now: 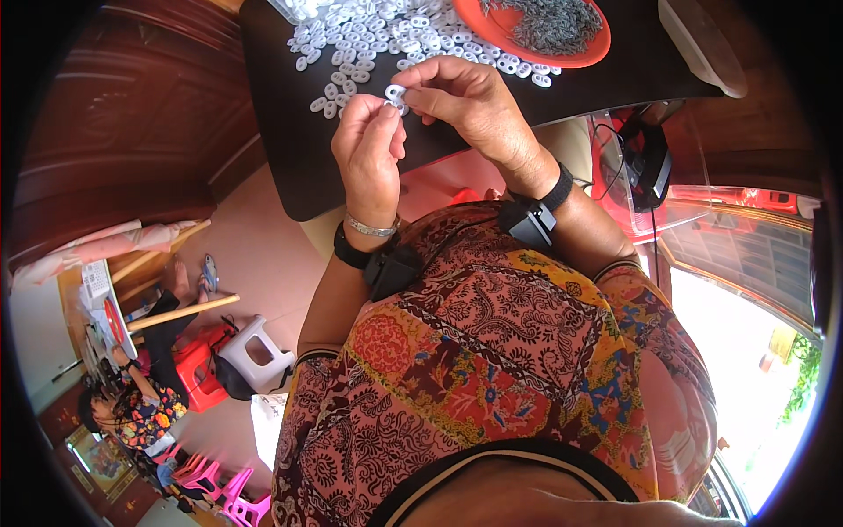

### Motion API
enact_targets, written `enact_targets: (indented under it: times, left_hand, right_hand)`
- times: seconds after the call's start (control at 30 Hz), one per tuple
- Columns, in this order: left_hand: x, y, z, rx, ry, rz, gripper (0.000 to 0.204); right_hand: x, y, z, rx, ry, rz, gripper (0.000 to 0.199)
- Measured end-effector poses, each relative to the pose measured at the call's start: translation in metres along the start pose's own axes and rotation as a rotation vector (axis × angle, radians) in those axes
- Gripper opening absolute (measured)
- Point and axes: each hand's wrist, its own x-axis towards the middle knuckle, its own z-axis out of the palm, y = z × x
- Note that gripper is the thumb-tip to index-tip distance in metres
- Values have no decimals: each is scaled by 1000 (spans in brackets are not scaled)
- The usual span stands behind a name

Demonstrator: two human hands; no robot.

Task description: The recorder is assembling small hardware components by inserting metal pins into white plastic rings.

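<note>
Above the near edge of the black table, my two hands meet at a small white oval plastic piece (395,91) with holes in it. My left hand (369,145) pinches its lower end between thumb and fingertips. The thumb and index finger of my right hand (470,101) grip it from the right. Part of the piece is hidden by the fingertips. Many like it lie in a loose pile (378,35) just beyond my hands. An orange-red plate (596,53) heaped with small grey pieces (558,25) stands at the far right of the pile; their kind is too small to make out.
The black table (294,158) has a rounded corner at the left. A pale tray (702,48) rests at its right edge. Farther left are a grey-white stool (256,356), a red stool (200,373) and another person (145,408) at a side table. Pink stools (237,501) stand behind.
</note>
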Motion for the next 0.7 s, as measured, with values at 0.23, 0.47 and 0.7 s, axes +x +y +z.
enact_targets:
  times: [0.23, 0.47, 0.7]
  left_hand:
    - [4, -1, -12, -192, 110, 21, 11]
    - [4, -1, -31, -231, 147, 118, 11]
    - [6, -6, -26, -241, 118, 95, 11]
  right_hand:
    - [3, 0, -12, -368, 161, -130, 16]
    - [2, -12, -32, -955, 28, -199, 20]
    - [12, -13, -45, -1085, 20, -426, 15]
